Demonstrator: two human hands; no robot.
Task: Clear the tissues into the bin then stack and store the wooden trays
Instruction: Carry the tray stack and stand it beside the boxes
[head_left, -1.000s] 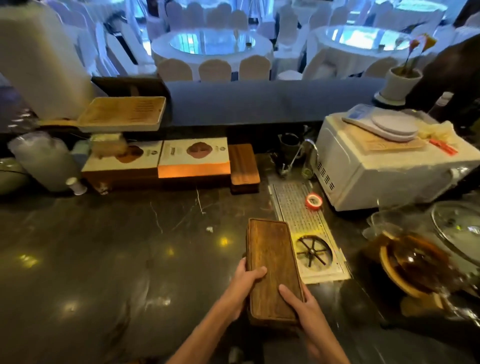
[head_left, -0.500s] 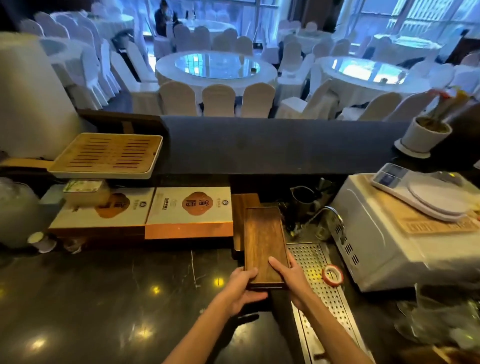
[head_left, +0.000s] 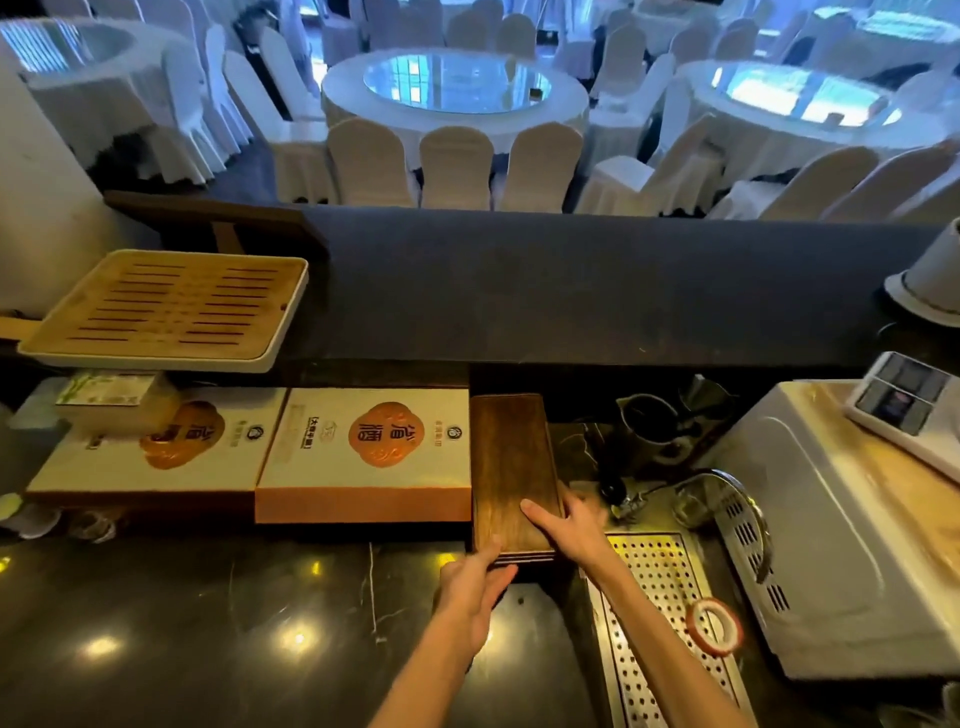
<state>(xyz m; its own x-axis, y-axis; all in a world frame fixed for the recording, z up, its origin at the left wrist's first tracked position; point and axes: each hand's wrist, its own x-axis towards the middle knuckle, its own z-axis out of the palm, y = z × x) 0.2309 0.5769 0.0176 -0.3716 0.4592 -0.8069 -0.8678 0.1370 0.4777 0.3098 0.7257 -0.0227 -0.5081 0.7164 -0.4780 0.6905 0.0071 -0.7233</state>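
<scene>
A stack of dark wooden trays (head_left: 511, 457) lies lengthwise on the dark stone counter (head_left: 208, 634), pushed back under the raised ledge and tight against an orange-and-white box (head_left: 363, 457). Layered edges show at the stack's near end. My left hand (head_left: 470, 587) pinches the near left corner, thumb on top and fingers at the front edge. My right hand (head_left: 569, 525) grips the near right corner, thumb lying on the top tray and fingers down its right side. No tissues or bin are in view.
A second box (head_left: 150, 452) lies further left, with a slatted bamboo tray (head_left: 166, 312) on the ledge above. Right of the stack are a perforated metal drain (head_left: 660, 618), a red-and-white tape roll (head_left: 712, 625), a dark pitcher (head_left: 649, 426) and a white appliance (head_left: 841, 545) carrying a scale (head_left: 904, 400).
Both hands carried the wooden tray from the near counter toward the back and set it down on the trays beside the boxes. The view tilted up toward the dining room.
</scene>
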